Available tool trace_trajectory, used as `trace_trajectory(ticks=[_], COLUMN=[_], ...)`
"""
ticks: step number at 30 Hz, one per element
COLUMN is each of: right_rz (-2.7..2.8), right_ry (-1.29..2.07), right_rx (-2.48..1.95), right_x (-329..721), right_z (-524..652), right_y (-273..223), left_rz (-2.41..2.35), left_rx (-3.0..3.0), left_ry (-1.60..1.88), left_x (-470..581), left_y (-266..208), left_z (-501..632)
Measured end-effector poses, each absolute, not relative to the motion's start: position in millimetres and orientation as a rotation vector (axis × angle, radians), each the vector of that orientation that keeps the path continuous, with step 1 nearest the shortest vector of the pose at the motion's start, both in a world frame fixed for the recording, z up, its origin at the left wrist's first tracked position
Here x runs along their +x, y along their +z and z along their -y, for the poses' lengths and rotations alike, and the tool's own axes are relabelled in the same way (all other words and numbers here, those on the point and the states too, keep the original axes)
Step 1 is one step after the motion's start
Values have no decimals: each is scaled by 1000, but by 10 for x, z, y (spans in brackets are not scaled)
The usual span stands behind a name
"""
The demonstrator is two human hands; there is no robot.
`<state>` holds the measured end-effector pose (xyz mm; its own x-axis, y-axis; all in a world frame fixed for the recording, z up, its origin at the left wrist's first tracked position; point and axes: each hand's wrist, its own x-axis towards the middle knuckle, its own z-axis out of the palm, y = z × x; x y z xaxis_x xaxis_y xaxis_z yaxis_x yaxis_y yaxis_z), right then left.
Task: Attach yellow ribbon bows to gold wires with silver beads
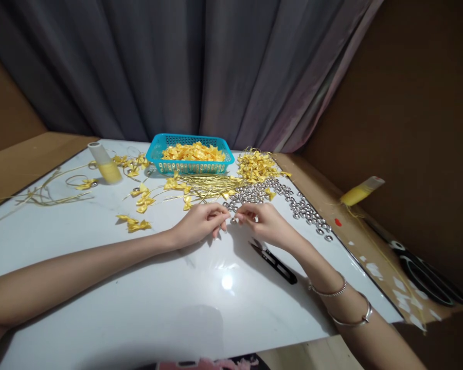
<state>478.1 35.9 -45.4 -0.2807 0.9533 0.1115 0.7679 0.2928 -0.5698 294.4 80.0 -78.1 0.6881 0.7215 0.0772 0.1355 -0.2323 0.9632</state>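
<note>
Silvery metal, one round piece (233, 221), is pinched by the right hand (265, 220). At its nine o'clock, the left hand (200, 221) is pinched together.

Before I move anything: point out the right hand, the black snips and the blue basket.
Right hand (267, 220): head view, back of the hand.
Black snips (281, 265): head view, handle.
Blue basket (193, 167): head view, front wall.

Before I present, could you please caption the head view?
Left hand and right hand, close together at a silver piece, near snips.
</note>
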Motion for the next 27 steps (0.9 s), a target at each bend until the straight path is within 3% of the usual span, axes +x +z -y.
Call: trace_trajectory(ticks=[8, 27], right_rz=[2134, 2180], right_ry=[795, 501], right_rx=[-1472, -1636], right_x=[4748, 4750], right_z=[-382, -359], right_y=[-472, -516], left_rz=[-645, -732], left_rx=[1742, 1662], left_ry=[635, 632], left_x=[2942, 2949], left_y=[-809, -885], left_z=[-799, -831])
